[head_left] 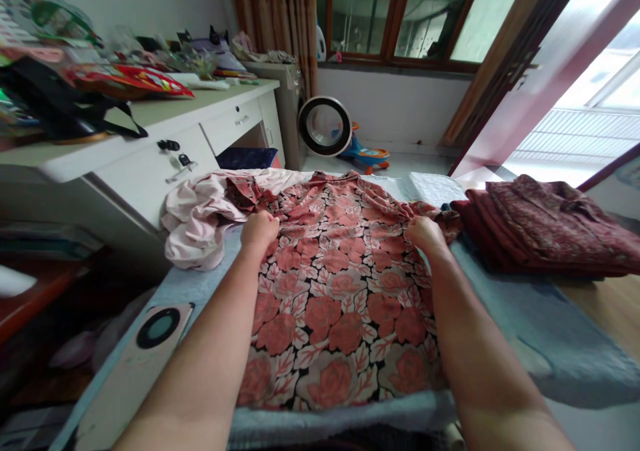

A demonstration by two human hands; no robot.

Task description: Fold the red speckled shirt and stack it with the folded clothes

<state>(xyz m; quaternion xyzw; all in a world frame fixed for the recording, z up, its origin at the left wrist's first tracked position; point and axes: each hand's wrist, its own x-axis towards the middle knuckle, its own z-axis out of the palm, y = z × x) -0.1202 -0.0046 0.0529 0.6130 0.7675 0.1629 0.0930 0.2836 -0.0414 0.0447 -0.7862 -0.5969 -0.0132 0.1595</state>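
Floral shirt [340, 284] pinched in both grips — left hand [259, 230], right hand [425, 233], fingertips hidden in folds, hem cut off.

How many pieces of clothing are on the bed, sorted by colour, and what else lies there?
Red rose-print garment, gripped by the left hand and right hand: 1
Pale pink garment, crumpled: 1
Dark red folded pile, number of pieces cannot be told: 1
Phone: 1
Total: 4
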